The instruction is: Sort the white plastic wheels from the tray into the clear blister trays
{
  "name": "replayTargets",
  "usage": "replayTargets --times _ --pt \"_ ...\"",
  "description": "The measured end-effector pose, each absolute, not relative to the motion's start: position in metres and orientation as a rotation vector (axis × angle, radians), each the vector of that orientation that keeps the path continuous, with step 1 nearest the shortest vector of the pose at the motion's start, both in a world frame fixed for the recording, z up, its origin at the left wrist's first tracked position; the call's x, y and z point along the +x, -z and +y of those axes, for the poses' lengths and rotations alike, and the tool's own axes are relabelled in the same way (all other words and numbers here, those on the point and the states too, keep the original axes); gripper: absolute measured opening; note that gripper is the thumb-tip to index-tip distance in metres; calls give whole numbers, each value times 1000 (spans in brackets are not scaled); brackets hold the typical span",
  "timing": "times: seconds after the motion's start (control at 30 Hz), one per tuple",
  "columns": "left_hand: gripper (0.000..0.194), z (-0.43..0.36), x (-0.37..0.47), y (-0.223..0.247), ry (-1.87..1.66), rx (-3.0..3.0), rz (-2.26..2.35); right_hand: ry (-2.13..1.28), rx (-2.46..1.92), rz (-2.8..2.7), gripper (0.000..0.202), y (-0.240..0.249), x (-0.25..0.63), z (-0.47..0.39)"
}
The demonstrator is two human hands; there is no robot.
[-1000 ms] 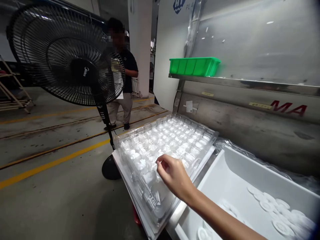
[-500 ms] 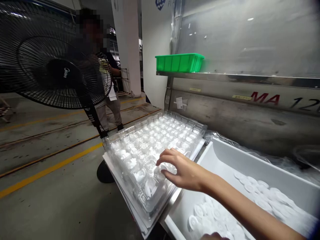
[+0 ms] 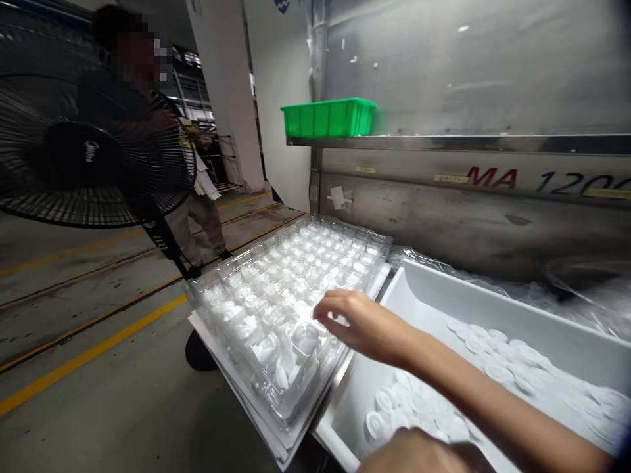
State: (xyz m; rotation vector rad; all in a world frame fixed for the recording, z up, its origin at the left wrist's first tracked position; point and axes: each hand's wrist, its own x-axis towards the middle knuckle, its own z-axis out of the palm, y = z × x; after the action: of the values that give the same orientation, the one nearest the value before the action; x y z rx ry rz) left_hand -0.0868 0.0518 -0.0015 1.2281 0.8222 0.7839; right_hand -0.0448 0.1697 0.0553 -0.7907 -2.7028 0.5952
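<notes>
My right hand [image 3: 350, 322] is over the near right side of a clear plastic tray [image 3: 276, 397], fingers curled toward the thumb. Anything between its fingertips is too small or hidden to make out. Rows of pockets in the tray hold small white plastic parts [image 3: 266, 345]. Just left of my fingertips, one round pocket [image 3: 305, 338] looks vacant. At the bottom edge, my left hand [image 3: 414, 453] is blurred and partly cut off, above a white bin [image 3: 409, 282]. Loose white plastic discs [image 3: 424, 407] lie in that bin, and my left fingers are hidden.
Sheets [image 3: 217, 341] lie beneath the tray. A black standing fan [image 3: 93, 151] is at left, with a person [image 3: 192, 217] behind it holding papers. A green bin [image 3: 328, 118] sits on a metal ledge [image 3: 419, 142] of the machine. Clear plastic film [image 3: 434, 263] lies behind the white bin.
My right hand has drawn slightly right across the tray, its fingers closer together. My left hand has risen further into view. The scene has shifted left as my head turned.
</notes>
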Motion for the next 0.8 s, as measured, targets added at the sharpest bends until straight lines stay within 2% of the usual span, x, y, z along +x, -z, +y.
replayTargets --times 0.13,0.27,0.37,0.5,0.6,0.8 --pt "16 61 -102 -4 -880 776 772 -619 -1147 -2533 17 -57 32 153" --pt "11 69 -110 -15 -1089 267 717 -794 -1600 -2539 26 -30 121 97" --pt "14 70 -107 -23 -1153 54 711 -951 -1969 -2528 41 -8 175 42" --pt "33 69 -97 -22 -1240 -65 749 -913 -2376 -2350 37 7 219 -17" --pt "48 64 -84 -22 -1273 -90 738 -902 -2448 -2301 39 13 231 -40" --pt "42 41 -39 -48 -1055 42 927 -733 -2427 -2385 15 31 235 -47"
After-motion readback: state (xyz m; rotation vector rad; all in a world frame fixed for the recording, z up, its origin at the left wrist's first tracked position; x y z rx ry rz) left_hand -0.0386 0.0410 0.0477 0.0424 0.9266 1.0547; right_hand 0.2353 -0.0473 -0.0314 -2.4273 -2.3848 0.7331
